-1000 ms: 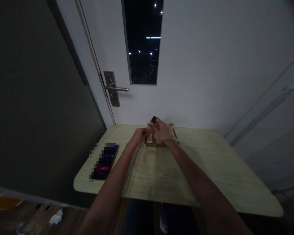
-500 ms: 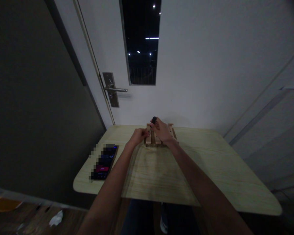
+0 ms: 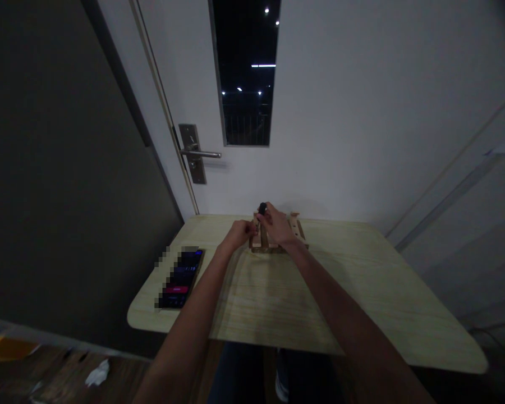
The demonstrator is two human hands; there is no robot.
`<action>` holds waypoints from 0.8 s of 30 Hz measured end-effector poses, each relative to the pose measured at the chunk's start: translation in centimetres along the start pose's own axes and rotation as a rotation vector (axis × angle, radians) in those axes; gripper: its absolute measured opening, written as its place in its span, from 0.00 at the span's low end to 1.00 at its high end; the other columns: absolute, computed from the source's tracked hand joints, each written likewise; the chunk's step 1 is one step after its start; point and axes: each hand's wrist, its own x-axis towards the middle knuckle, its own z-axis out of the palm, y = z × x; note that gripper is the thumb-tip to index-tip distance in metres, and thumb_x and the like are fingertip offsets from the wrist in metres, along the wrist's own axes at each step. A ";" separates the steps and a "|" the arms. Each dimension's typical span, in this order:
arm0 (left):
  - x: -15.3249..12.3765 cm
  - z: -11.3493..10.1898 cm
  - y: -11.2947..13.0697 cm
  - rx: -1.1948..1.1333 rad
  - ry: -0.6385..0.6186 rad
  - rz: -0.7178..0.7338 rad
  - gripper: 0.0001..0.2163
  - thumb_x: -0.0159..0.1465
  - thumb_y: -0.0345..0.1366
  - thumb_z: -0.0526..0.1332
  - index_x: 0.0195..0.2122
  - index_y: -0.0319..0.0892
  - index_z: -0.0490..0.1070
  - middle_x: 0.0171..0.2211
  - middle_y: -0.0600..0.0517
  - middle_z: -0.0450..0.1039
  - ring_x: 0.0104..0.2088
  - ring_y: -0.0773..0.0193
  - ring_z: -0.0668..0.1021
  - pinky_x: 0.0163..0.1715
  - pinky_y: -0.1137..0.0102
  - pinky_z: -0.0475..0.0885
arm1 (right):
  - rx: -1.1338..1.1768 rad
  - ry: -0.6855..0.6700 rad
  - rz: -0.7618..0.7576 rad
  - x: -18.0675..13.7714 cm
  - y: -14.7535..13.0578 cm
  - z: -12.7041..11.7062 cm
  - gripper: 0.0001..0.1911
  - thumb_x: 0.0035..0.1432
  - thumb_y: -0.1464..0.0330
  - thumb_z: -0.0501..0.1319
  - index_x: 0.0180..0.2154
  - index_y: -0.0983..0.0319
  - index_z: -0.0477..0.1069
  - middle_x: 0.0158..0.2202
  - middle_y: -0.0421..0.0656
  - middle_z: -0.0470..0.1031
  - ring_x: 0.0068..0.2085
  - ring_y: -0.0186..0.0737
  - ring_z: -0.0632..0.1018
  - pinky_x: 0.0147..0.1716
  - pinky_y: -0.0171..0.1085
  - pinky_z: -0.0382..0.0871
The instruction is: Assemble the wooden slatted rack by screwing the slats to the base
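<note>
Pale wood-grain tabletop [image 3: 382, 303] is spread widely between the wooden frame [image 3: 263, 250], set near the far edge by one white door [image 3: 340, 112], and the right edge. Three light wooden strips [image 3: 256, 241] can be counted on the frame. One black-handled screwdriver [image 3: 262, 208] is clamped in the right hand [image 3: 278, 226]; whether anything is pinched by the left hand [image 3: 238, 233], at the leftmost strip, cannot be told. Since a second ago, both hands have been kept nearly in place.

The phone screen [image 3: 184, 279] shows digits ending in "19"; other text is unreadable.
</note>
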 end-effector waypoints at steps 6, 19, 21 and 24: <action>0.1 0.1 -0.2 0.007 0.014 -0.005 0.06 0.53 0.31 0.61 0.27 0.35 0.76 0.24 0.50 0.76 0.25 0.67 0.73 0.28 0.74 0.63 | -0.073 0.005 0.010 0.0 -0.1 0.0 0.07 0.58 0.66 0.56 0.40 0.60 0.63 0.31 0.46 0.76 0.32 0.41 0.76 0.32 0.37 0.66; -0.2 0.0 0.1 -0.039 0.015 -0.009 0.06 0.53 0.32 0.61 0.26 0.35 0.76 0.24 0.51 0.75 0.26 0.67 0.73 0.28 0.75 0.63 | -0.079 -0.045 -0.120 -0.1 -0.3 -0.3 0.21 0.60 0.70 0.50 0.56 0.57 0.56 0.37 0.45 0.76 0.33 0.40 0.76 0.35 0.38 0.68; -0.2 0.1 0.0 -0.050 0.019 -0.014 0.05 0.52 0.31 0.61 0.25 0.36 0.75 0.23 0.52 0.75 0.25 0.67 0.72 0.28 0.75 0.63 | -0.067 -0.049 -0.156 0.2 -0.4 -0.6 0.20 0.60 0.70 0.48 0.54 0.57 0.59 0.42 0.46 0.75 0.38 0.40 0.76 0.40 0.39 0.68; 0.0 0.3 -0.2 -0.080 0.032 -0.019 0.04 0.51 0.31 0.62 0.25 0.36 0.75 0.22 0.53 0.74 0.25 0.68 0.71 0.28 0.74 0.63 | -0.042 -0.022 -0.223 0.8 -0.5 -1.0 0.19 0.60 0.72 0.46 0.52 0.59 0.63 0.49 0.49 0.73 0.48 0.41 0.74 0.49 0.42 0.65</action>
